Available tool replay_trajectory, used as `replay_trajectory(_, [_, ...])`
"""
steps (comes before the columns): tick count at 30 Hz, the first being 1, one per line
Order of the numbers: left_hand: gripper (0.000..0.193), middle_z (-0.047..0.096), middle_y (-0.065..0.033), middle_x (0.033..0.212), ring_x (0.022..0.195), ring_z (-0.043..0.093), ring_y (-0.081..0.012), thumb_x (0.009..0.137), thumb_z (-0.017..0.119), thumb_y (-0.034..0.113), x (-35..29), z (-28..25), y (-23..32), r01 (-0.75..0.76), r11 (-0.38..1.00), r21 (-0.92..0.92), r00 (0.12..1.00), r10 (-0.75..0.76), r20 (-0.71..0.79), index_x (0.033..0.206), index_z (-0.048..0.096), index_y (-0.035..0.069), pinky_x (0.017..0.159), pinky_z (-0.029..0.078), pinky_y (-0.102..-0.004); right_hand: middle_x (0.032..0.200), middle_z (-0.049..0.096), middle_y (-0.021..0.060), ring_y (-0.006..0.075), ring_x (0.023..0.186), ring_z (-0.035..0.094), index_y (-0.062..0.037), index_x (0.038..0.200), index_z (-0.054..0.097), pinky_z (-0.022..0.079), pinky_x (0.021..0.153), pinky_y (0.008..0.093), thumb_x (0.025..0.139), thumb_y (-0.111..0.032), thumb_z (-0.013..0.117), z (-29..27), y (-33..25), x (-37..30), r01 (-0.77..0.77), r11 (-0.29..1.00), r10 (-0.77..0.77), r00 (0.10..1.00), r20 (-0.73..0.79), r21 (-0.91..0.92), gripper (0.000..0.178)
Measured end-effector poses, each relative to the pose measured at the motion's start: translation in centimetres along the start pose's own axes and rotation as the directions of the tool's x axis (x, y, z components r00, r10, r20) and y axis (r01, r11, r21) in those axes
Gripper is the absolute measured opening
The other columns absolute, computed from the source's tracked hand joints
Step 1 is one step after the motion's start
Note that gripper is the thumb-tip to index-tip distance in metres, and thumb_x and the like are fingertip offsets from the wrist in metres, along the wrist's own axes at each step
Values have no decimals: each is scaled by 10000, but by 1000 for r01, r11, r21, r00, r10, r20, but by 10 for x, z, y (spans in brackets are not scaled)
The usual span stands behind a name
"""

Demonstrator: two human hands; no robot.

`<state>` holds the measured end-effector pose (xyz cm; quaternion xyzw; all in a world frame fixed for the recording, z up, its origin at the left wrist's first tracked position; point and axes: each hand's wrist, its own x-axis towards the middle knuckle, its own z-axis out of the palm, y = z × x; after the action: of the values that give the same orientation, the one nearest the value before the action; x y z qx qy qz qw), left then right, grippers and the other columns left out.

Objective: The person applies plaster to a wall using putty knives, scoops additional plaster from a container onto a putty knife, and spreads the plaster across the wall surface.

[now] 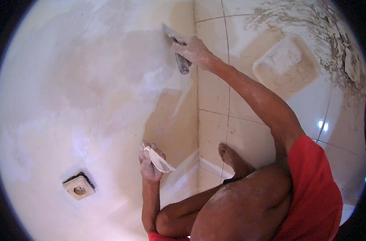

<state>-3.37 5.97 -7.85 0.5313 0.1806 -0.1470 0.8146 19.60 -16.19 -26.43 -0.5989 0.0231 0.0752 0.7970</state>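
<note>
My right hand [195, 52] is closed around the dark handle of a putty knife [183, 64]. Its blade lies close to the plastered wall [98, 68]; I cannot tell whether it touches. Lower down, my left hand [150, 162] grips a flat scraper blade [158, 160] smeared with white putty, held in front of the wall. White powder coats the fingers of both hands. Pale patches and streaks of filler mark the wall's surface.
A white tub [260, 72] holding putty stands on the tiled floor [247, 96], right of my right arm. Scraped debris [343, 52] lies at the far right. A wall socket [79, 188] sits at lower left. My bent legs and bare foot [231, 154] are near the wall's base.
</note>
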Motion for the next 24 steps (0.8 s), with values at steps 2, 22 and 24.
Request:
replay_trajectory(2, [241,557,-40,878,704,555,-127,917,612,143,-2,9,-1,-13,1000,20,997,15,-76,1107,469,105,603,488,-263,595,559,128,218,537,580,26,970,596,477,558,351,880,-276,569,6,-9,-5,-41,997,37,998,55,65,317])
replay_trajectory(22, [206,528,-21,819,662,538,-118,919,609,158,-2,6,2,-15,999,30,985,20,-170,1048,456,108,584,488,-262,1053,568,91,294,858,607,-260,1433,370,519,733,413,859,-120,615,13,56,9,439,688,-509,860,47,-578,639])
replay_trajectory(24, [225,527,-23,812,654,538,-121,908,626,158,-1,4,1,-11,1000,25,993,14,-117,1043,453,108,575,484,-258,1053,570,98,288,864,609,-257,1429,374,517,726,411,868,-128,602,17,61,16,372,692,-454,891,29,-619,618])
